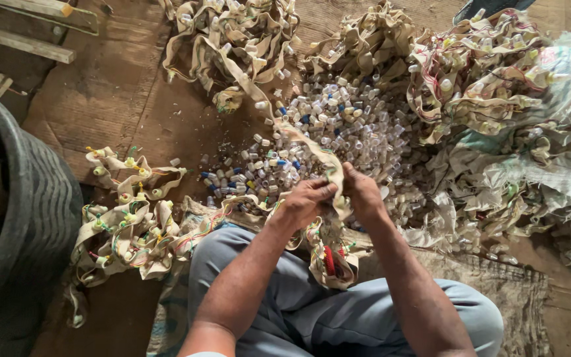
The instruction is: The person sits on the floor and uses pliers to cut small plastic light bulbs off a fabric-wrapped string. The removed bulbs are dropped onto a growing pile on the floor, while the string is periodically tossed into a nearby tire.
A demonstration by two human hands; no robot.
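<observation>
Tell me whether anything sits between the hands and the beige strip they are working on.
Nothing visible does. The left hand and right hand both already pinch the beige strip directly, in front of the pile of small caps.

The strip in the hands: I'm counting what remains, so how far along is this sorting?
Done: a heap of small loose caps lies ahead, and limp strips are piled at the left. In hand: left hand and right hand pinch one beige strip. Left: big tangles of capped strips at the right.
</observation>
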